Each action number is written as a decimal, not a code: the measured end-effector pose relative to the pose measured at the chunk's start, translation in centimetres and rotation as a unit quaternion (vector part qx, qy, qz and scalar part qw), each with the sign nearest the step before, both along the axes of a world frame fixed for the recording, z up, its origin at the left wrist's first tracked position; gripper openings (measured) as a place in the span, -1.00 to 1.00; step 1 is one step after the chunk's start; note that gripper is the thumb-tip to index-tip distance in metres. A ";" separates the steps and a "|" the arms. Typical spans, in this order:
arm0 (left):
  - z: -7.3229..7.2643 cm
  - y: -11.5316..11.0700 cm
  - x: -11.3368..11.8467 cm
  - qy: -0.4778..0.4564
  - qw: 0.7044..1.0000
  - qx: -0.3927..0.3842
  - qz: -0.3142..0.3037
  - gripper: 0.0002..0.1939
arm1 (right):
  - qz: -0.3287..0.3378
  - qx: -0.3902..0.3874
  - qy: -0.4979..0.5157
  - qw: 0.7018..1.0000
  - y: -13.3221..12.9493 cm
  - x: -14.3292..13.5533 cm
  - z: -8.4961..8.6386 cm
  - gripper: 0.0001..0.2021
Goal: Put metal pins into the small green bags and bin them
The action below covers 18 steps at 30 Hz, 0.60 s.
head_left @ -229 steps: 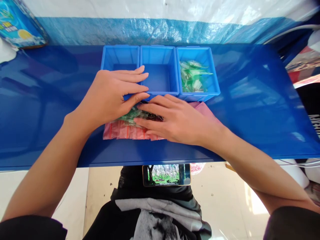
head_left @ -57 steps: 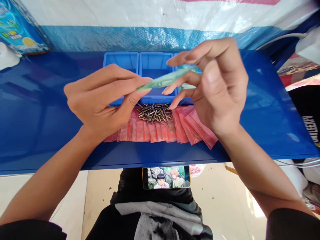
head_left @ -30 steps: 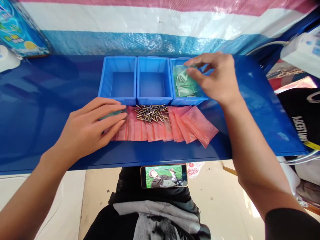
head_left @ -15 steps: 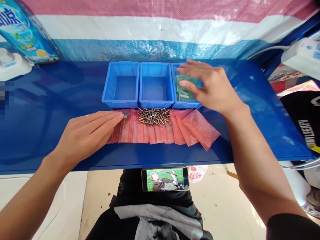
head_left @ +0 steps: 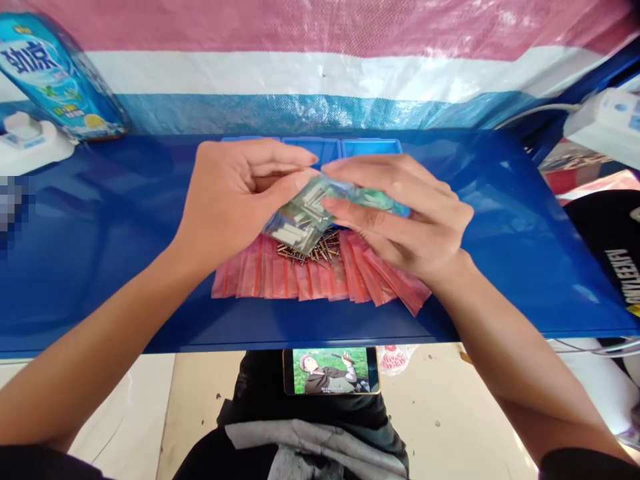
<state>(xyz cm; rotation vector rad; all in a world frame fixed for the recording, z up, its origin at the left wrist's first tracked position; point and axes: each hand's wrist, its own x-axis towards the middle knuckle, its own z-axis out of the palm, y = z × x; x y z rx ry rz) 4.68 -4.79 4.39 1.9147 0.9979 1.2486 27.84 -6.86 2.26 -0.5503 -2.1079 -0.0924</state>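
Note:
A small greenish see-through plastic bag (head_left: 299, 225) with white and silvery pieces inside hangs tilted over the table. My left hand (head_left: 227, 193) pinches its upper edge between thumb and fingers. On the other side, the closed fingers of my right hand (head_left: 415, 217) grip the bag too. Below it lies a pile of thin metal pins (head_left: 320, 252), partly hidden by the bag. The pins rest on a row of overlapping red plastic bags (head_left: 280, 280), whose right end is partly behind my right hand.
Three blue bins stand behind my hands, mostly covered; the right bin (head_left: 373, 147) shows its rim. A blue detergent bag (head_left: 65, 87) and a white power strip (head_left: 35, 140) are at the left. A phone (head_left: 331, 371) rests on my lap below the table edge.
My right hand has come from the right bin towards the middle, and my left hand has risen from the red bags to meet it. Both now hold the greenish bag.

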 end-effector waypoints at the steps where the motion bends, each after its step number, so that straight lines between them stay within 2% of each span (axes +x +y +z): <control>1: -0.2 -0.4 -0.2 0.012 1.000 -0.008 0.022 -0.85 | 0.004 -0.004 -0.008 1.000 -0.1 0.0 0.0 -0.76; 3: -0.8 -1.4 -0.8 0.038 0.997 -0.024 0.055 -0.85 | -0.003 -0.024 -0.015 1.000 -0.4 0.1 0.0 -0.79; 5: -1.5 -2.5 -1.1 0.072 0.996 0.003 0.062 -0.87 | -0.029 -0.041 0.027 0.998 -0.8 -0.1 0.0 -0.81; 7: -2.1 -3.4 -1.2 0.127 0.987 0.086 0.055 -0.86 | -0.067 -0.098 0.120 0.986 -1.0 -0.3 -0.1 -0.81; 9: -2.5 -3.9 -1.2 0.185 0.964 0.183 0.050 -0.79 | -0.085 -0.160 0.217 0.959 -1.1 -0.7 -0.2 -0.81; 11: -2.5 -3.6 -1.4 0.211 0.937 0.270 0.065 -0.61 | -0.091 -0.210 0.266 0.936 -1.1 -1.1 -0.3 -0.85; 13: -2.0 -2.7 -1.6 0.221 0.903 0.362 0.072 -0.46 | -0.082 -0.244 0.277 0.926 -1.1 -1.3 -0.4 -0.89; 14: -1.7 -2.1 -1.7 0.228 0.884 0.402 0.065 -0.48 | -0.067 -0.277 0.278 0.917 -1.2 -1.4 -0.3 -0.89; 16: -1.1 -1.0 -1.7 0.237 0.861 0.448 0.034 -0.70 | -0.007 -0.347 0.281 0.894 -1.6 -1.5 -0.2 -0.86; 18: -0.8 -0.3 -1.5 0.218 0.875 0.430 0.036 -0.84 | 0.045 -0.394 0.272 0.877 -2.0 -1.5 -0.1 -0.79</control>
